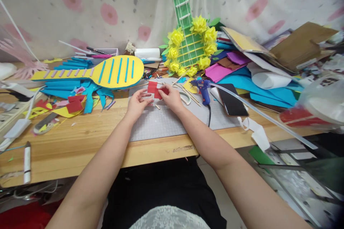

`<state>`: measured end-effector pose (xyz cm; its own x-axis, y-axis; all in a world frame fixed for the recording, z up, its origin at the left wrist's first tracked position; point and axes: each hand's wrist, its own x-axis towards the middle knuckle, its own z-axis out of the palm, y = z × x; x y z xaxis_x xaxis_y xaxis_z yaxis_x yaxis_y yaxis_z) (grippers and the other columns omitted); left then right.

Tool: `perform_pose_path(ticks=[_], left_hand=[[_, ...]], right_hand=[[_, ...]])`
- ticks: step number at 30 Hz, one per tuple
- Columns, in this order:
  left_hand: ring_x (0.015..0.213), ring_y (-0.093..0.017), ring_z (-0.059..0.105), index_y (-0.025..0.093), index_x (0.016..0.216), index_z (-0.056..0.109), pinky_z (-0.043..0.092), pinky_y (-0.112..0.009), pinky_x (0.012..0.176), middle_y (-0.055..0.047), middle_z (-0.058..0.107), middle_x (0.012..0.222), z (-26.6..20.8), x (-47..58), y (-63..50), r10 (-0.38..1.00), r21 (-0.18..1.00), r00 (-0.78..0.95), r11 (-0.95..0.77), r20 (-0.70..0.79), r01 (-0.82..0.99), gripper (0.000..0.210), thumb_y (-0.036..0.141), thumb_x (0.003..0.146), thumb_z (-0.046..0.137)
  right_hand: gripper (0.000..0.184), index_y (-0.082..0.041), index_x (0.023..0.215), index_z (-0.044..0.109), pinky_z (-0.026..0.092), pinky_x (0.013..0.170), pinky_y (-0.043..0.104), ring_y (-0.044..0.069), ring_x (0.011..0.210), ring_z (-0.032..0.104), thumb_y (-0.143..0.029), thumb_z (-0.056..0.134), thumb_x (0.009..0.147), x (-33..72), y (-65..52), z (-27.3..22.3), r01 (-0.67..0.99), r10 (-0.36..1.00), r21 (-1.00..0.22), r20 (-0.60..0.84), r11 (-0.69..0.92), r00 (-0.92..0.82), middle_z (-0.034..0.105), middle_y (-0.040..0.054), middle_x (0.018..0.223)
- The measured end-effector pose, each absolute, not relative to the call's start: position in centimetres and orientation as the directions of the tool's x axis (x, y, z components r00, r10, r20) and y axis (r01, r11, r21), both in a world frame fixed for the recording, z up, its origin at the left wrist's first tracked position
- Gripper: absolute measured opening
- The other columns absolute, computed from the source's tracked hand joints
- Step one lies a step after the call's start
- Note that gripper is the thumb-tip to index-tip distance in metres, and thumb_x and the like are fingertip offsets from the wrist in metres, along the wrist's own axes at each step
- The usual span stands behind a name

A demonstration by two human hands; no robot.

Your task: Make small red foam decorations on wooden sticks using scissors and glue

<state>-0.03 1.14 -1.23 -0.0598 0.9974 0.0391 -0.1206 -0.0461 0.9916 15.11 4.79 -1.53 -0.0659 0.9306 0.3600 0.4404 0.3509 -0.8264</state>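
Observation:
A small piece of red paper (152,87) is held up over the grey cutting mat (150,128). My right hand (172,97) pinches it at its right side between thumb and fingers. At the paper's left edge is my left hand (138,103), its fingers apart and slightly curled; whether a fingertip touches the paper is hard to see. Beneath the hands, a short pale stub (157,107) lies on the mat. Scissors with a pale handle (185,98) rest just right of my right hand, partly hidden by it.
A blue glue gun (202,90) with a long glue stick (263,116) and a phone (232,101) lie to the right. A yellow paper guitar shape (118,71) is at left. Behind stands a green paper guitar (185,39) with yellow flowers. Coloured paper (236,78) is piled right.

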Motion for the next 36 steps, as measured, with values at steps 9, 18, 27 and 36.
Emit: perform_pose_path(ticks=[9,18,27,36], left_hand=[[0.075,-0.017,0.065,0.012,0.103,0.058,0.054,-0.04,0.076,-0.009,0.061,0.096,-1.38,-0.03,0.96,1.0,0.981,-0.015,0.006,-0.009,-0.193,0.045,0.015,0.06,0.071],[0.074,-0.016,0.065,0.012,0.101,0.06,0.055,-0.038,0.073,-0.009,0.062,0.096,-1.27,-0.03,0.9,0.999,0.987,-0.034,0.015,-0.021,-0.16,0.042,0.015,0.061,0.07],[0.075,-0.018,0.066,0.012,0.104,0.059,0.054,-0.038,0.075,-0.01,0.063,0.096,-1.35,0.01,0.95,0.999,0.981,-0.031,0.029,-0.036,-0.191,0.045,0.013,0.06,0.069],[0.072,-0.016,0.065,0.012,0.09,0.062,0.055,-0.034,0.07,-0.005,0.064,0.078,-1.39,-0.59,1.35,0.975,0.988,-0.223,-0.042,0.008,-0.148,0.032,0.018,0.06,0.07]], right_hand=[[0.012,-0.019,0.081,0.057,0.045,0.076,0.029,0.015,0.078,0.058,-0.025,0.05,0.073,14.65,4.52,-1.41,0.377,0.929,-0.851,0.357,0.366,-0.097,0.064,0.0012,0.084],[0.011,-0.02,0.081,0.056,0.045,0.078,0.028,0.014,0.08,0.059,-0.024,0.051,0.073,14.69,4.33,-1.11,0.398,0.926,-0.837,0.357,0.376,-0.124,0.065,0.0008,0.086],[0.015,-0.02,0.087,0.058,0.044,0.075,0.029,0.016,0.08,0.059,-0.025,0.05,0.075,14.76,4.06,-0.83,0.516,0.923,-0.771,0.365,0.373,-0.122,0.066,0.0014,0.088],[0.025,-0.02,0.097,0.061,0.043,0.079,0.037,0.023,0.09,0.054,-0.028,0.055,0.073,14.54,3.98,-1.01,0.721,0.935,-0.597,0.266,0.35,-0.234,0.063,0.007,0.088]])
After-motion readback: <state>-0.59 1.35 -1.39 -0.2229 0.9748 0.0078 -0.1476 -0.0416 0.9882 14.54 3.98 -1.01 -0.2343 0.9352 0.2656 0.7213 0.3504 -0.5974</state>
